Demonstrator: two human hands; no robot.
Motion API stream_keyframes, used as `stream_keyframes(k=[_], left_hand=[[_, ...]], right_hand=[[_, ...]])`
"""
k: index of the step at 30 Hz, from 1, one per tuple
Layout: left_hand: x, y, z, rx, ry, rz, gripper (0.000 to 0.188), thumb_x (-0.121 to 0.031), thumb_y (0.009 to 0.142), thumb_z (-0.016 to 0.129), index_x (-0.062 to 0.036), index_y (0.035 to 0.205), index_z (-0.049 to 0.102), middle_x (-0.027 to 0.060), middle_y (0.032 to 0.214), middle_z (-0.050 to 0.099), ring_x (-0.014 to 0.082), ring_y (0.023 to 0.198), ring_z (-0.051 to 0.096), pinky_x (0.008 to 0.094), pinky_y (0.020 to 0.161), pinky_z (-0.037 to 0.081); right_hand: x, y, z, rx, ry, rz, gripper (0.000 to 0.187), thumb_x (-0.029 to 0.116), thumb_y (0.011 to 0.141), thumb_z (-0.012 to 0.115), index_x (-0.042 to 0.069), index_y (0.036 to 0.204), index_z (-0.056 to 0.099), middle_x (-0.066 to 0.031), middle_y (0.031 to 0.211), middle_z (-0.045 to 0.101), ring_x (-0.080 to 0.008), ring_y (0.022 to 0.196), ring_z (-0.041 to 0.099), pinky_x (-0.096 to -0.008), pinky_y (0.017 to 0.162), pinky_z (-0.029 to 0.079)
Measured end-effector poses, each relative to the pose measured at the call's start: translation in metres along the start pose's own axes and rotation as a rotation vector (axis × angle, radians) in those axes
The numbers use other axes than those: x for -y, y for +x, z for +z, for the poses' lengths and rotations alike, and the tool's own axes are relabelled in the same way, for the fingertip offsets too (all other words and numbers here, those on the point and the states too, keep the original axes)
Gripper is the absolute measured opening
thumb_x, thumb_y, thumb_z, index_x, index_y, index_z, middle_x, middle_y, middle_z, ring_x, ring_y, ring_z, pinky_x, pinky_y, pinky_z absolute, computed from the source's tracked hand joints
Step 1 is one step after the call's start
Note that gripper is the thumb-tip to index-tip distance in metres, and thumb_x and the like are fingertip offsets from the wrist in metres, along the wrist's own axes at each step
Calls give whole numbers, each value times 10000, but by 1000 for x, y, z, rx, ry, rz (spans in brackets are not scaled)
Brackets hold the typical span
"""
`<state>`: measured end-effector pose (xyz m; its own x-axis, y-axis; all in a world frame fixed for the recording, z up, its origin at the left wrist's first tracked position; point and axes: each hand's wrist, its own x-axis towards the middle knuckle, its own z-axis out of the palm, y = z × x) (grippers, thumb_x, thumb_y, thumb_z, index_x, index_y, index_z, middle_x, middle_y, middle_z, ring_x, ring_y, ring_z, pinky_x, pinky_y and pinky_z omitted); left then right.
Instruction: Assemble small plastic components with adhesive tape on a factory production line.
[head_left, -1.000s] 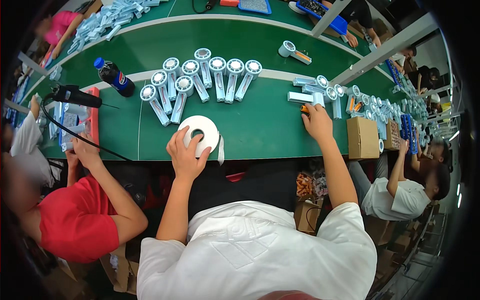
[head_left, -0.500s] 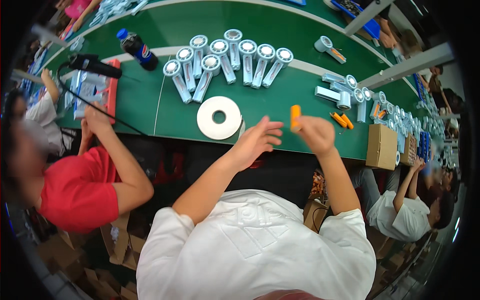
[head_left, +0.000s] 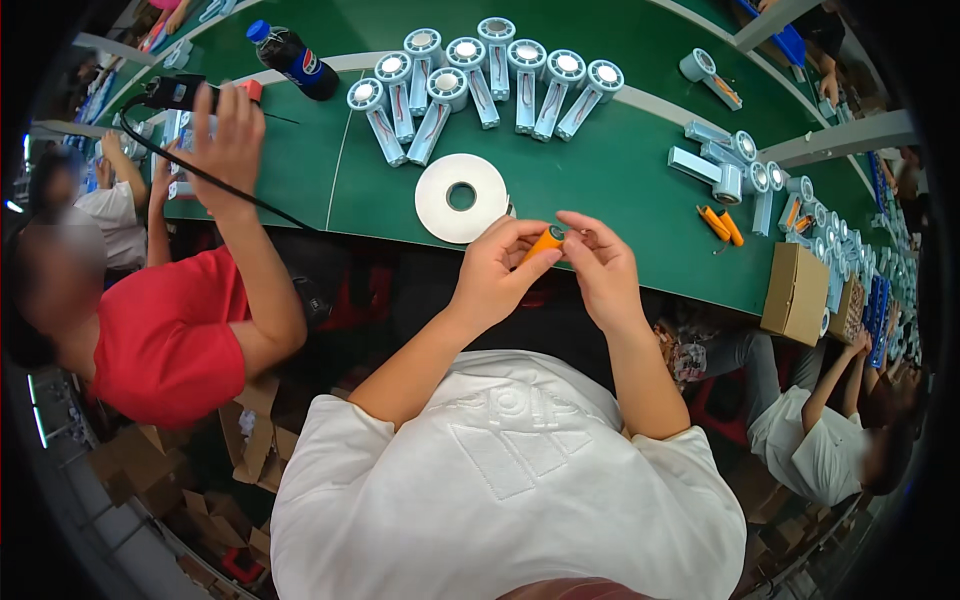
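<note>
Head view, checked from my remote station: the orange cylinder [head_left: 544,241] had passed from the right hand alone into the space between both hands. Half a second earlier I had it in the right hand's pinch, with the left hand empty beside it. At inspection, the left hand [head_left: 488,275] was clamped on the cylinder between thumb and fingers, its dark end turned toward the right hand [head_left: 608,282]. The right hand's fingers were bent close at that end; I could not tell whether they touched it. In my judgement, the change left the cylinder steadied by the left hand and its end within the right hand's reach.

The cylinder was held at the near edge of the green table [head_left: 625,185]. Tape [head_left: 437,200] lay flat just beyond the left hand, clear of both palms, and was the nearest obstruction I noted. Two other cylinders [head_left: 734,228] lay to the right, near a cluster of pale-blue fans [head_left: 742,147]. Nine more fans [head_left: 498,75] stood fanned out beyond the tape. A bottle [head_left: 298,65] and a carton [head_left: 795,292] flanked the area, both well apart from the hands. At far left, a co-worker's raised hand [head_left: 225,150] was behind a black cable [head_left: 215,183].
</note>
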<state>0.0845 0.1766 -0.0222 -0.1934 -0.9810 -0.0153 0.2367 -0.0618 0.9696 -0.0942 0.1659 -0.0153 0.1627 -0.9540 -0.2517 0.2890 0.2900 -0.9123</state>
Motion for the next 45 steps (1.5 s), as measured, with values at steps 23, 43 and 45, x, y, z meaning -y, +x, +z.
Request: stream_keyframes(k=[23,43,45], left_hand=[[-31,6,-55,79,1049,317,568,-66,757,848,-48,1297,674,173,1541,444,404,1374,450,458,1140,423],[-44,20,-63,-7,1265,614,482,-330,719,891,-44,1018,644,230,1597,355,465,1420,336,556,1174,313],[-33,17,-65,-117,1256,520,538,-396,738,881,-24,1026,620,250,1598,307,466,1401,291,570,1174,267]], right_hand=[[-22,-17,-23,-3,-308,-322,426,33,940,741,132,1341,638,-35,973,689,-119,765,584,-228,697,476],[9,7,-17,290,332,23,575,-72,918,675,55,1463,543,-154,1047,721,-199,923,729,-216,775,550],[-1,4,-14,284,291,46,571,-82,915,672,43,1456,541,-157,1030,721,-244,968,749,-248,819,572]])
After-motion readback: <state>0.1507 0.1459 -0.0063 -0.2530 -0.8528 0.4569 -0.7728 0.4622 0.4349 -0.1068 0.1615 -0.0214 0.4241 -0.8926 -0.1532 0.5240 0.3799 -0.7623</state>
